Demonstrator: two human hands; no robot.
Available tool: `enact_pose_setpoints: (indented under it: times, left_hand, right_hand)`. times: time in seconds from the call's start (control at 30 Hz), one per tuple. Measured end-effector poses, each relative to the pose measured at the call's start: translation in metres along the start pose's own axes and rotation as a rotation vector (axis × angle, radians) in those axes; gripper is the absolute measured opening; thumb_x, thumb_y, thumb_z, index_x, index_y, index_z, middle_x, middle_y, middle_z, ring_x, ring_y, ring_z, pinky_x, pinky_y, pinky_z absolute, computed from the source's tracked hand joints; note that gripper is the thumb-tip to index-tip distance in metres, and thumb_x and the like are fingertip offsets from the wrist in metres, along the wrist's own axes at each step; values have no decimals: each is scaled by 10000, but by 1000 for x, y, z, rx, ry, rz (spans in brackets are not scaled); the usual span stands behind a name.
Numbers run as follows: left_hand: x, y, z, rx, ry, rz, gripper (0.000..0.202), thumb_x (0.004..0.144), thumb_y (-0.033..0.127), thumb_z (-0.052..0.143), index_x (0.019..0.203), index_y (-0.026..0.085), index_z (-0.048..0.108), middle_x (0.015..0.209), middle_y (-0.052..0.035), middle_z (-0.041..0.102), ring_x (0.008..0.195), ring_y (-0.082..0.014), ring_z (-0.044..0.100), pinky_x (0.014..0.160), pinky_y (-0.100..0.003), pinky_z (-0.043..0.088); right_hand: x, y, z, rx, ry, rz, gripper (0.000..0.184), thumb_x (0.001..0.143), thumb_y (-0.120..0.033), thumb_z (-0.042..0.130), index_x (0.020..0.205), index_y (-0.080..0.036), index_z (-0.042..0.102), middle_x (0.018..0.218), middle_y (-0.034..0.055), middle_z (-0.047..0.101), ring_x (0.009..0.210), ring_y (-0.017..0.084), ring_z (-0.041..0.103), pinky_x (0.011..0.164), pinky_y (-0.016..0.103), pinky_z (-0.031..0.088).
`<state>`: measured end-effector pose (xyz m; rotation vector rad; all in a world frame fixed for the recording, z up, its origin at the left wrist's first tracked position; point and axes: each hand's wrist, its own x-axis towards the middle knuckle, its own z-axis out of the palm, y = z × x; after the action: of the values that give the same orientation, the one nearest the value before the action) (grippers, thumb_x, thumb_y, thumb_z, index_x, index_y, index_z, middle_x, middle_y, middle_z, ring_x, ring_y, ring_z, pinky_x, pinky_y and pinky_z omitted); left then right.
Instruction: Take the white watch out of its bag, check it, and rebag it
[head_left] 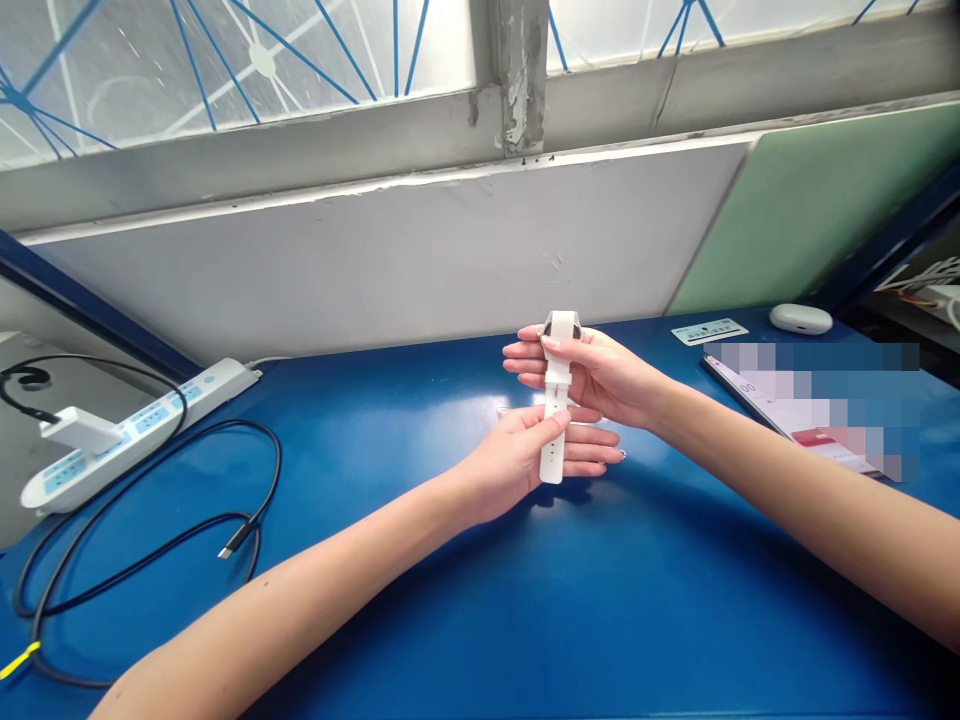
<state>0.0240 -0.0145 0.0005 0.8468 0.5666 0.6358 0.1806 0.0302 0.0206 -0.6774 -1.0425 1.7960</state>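
Note:
A wristwatch (557, 375) with a white strap is held up over the blue table, its strap hanging lengthwise. My right hand (589, 365) grips the upper part near the round case, thumb pressed on the strap and fingers stretched behind it. Lower down, my left hand (517, 455) pinches the strap's holed end between thumb and fingers, with the other fingers extended to the right. The watch face is turned away and cannot be seen. Something clear and shiny, too hidden to name, lies on the table behind the hands.
On the left lies a white power strip (150, 430) with a charger (82, 433) plugged in and a looped black cable (274, 450). To the right are a phone or tablet (795, 400), partly blurred out, a card (709, 331) and a white earbud case (801, 319). A wall panel (390, 270) borders the table (480, 620).

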Motion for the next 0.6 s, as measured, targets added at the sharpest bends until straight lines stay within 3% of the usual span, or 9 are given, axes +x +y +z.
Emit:
enact_pose_setpoints:
  times: [0.13, 0.33, 0.47, 0.6]
  left_hand:
    - [0, -1, 0, 2, -10, 4, 351, 900, 333, 723, 1123, 63, 700, 1175, -229, 709, 1122, -340, 685, 1003, -452, 495]
    - [2, 1, -1, -39, 79, 16, 233, 964, 193, 611, 1127, 46, 689, 1114, -226, 732, 1024, -283, 729, 996, -428, 507]
    - [2, 2, -2, -46, 5, -39, 234, 940, 207, 638, 1095, 41, 696, 1138, -246, 717, 1027, -308, 725, 975, -449, 517]
    - [1, 3, -3, -29, -36, -93, 263, 909, 215, 676, 1103, 39, 692, 1160, -252, 705, 1028, -318, 722, 959, -454, 526]
  right_hand:
    - [-1, -1, 3, 9, 31, 33, 222, 989, -176, 515, 1146, -155, 671, 1175, 111, 745, 993, 179, 735, 951, 342, 577]
    - [0, -4, -2, 21, 63, 70, 253, 966, -120, 500, 1169, -129, 650, 1158, 118, 748, 953, 178, 742, 863, 301, 610]
    - [2, -6, -6, 8, 32, 123, 262, 952, -111, 486, 1150, -119, 658, 1071, 107, 768, 856, 170, 748, 795, 290, 617]
    - [2, -8, -8, 26, -26, 195, 298, 956, -142, 432, 1143, -115, 663, 1068, 121, 764, 922, 203, 742, 863, 351, 600]
